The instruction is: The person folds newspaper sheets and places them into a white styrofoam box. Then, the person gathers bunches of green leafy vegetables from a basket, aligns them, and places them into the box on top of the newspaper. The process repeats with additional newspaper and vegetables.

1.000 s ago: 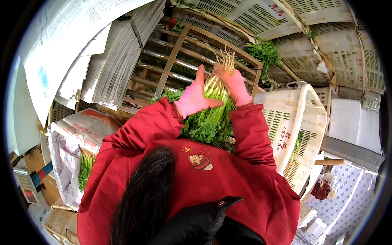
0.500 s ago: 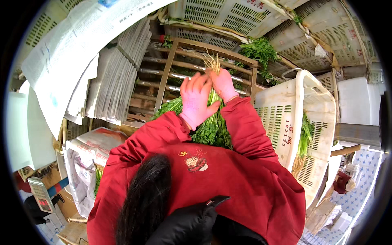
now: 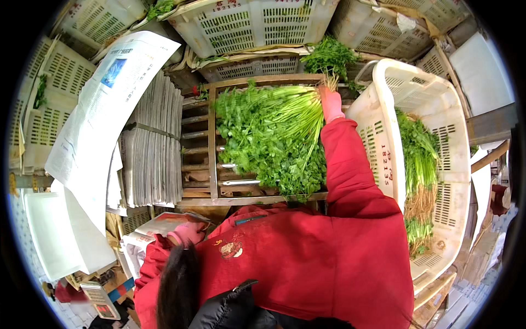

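My right hand (image 3: pixel 332 104), in a pink glove, is closed round the root end of a large bunch of leafy greens (image 3: pixel 274 134) that looks like coriander. Pale roots stick up past the hand. The stalks fan out leftward and toward me, with the leaves spread over a brown rectangular frame (image 3: pixel 212 148) on slats. My left hand (image 3: pixel 189 233), also pink-gloved, is low on the left by a newspaper-covered bag (image 3: pixel 159 226). Its fingers are blurred and partly hidden, so I cannot make out whether it holds anything.
Left of the frame stands a strapped stack of newspapers (image 3: pixel 150 142), with a loose sheet (image 3: pixel 109 109) curling over it. At right, a white slotted crate (image 3: pixel 392 137) holds more rooted greens (image 3: pixel 419 159). Further crates (image 3: pixel 252 27) line the back. A small scale (image 3: pixel 101 300) sits lower left.
Both hands were together on the bunch over the frame. The left has let go and drawn back to the lower left; the right has moved rightward with the root end, and the bunch now lies spread sideways.
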Demonstrator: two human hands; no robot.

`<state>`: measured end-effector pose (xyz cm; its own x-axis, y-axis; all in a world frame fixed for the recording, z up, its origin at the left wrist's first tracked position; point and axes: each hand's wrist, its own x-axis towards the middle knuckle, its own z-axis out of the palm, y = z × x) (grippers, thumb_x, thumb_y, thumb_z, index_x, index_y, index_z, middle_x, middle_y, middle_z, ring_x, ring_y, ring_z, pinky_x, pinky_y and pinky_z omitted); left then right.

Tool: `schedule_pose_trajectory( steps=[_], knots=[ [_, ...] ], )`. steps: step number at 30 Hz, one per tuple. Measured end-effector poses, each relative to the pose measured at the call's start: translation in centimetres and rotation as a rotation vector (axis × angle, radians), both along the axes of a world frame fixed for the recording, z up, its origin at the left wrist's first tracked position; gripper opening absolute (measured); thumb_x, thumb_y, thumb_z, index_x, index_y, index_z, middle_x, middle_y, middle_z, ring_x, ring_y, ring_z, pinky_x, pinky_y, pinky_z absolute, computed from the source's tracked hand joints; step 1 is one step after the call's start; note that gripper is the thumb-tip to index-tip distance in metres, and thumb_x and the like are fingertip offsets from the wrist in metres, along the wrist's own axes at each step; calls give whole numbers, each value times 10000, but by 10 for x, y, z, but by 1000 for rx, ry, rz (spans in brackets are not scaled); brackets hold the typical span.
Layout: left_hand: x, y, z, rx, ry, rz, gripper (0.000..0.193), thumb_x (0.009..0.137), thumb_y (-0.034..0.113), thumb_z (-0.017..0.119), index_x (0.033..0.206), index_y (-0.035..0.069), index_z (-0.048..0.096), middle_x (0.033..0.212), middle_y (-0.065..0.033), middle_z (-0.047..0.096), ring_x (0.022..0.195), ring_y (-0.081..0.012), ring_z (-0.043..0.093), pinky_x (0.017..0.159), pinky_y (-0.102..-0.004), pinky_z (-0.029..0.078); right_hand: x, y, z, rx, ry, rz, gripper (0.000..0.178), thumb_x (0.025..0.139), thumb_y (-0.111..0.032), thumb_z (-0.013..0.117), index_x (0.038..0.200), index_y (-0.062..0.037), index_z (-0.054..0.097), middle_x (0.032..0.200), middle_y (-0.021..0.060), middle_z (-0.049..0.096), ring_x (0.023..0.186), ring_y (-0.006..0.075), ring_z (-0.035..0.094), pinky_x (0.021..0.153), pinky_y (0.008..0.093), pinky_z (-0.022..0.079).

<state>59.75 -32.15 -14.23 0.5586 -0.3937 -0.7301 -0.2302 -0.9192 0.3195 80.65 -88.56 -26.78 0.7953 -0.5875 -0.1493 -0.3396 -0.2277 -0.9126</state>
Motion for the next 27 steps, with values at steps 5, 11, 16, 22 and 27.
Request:
schedule_pose_trajectory(
  steps=[5, 11, 16, 22, 27],
  knots=[
    [149, -97, 62, -650, -953, 169, 463, 881, 69, 669, 1315, -7, 530, 1311, -220, 583, 1241, -394, 535, 1033, -427, 455, -14, 12, 46, 80, 72, 9, 727, 858, -537, 669, 1184, 109, 601, 1063, 208, 672, 955, 294, 612, 827, 399, 461],
    [184, -266, 40, -888, -708, 124, 1035, 782, 243, 805, 1540, -48, 162, 1594, -267, 213, 1483, -357, 238, 1213, -399, 211, -58, 70, 116, 391, -316, 363, 364, 889, -285, 719, 1104, 8, 687, 1022, 91, 723, 924, 219, 645, 858, 344, 498],
    [137, -275, -42, -1274, -119, 263, 1076, 853, 231, 742, 1555, -62, -19, 1620, -297, 126, 1521, -338, 150, 1228, -388, 146, -84, 96, 132, 20, -180, 475, 286, 884, -245, 706, 1045, -9, 698, 879, 108, 724, 799, 202, 669, 762, 345, 518],
    [110, -190, -16, -1478, -417, 564, 705, 936, -15, 498, 1566, -20, 181, 1566, -218, 343, 1479, -285, 302, 1202, -375, 220, -55, 116, 242, -331, -479, 547, 254, 927, -224, 661, 1064, -15, 710, 803, 82, 719, 735, 192, 648, 675, 328, 497],
    [44, -155, -41, -1470, -469, 944, 618, 963, -22, 449, 1548, -10, 249, 1437, -190, 500, 1336, -246, 472, 1119, -335, 343, -28, 98, 348, -628, -526, 464, 268, 930, -204, 614, 1115, -36, 713, 886, 112, 729, 821, 256, 685, 751, 361, 526]
  ],
)
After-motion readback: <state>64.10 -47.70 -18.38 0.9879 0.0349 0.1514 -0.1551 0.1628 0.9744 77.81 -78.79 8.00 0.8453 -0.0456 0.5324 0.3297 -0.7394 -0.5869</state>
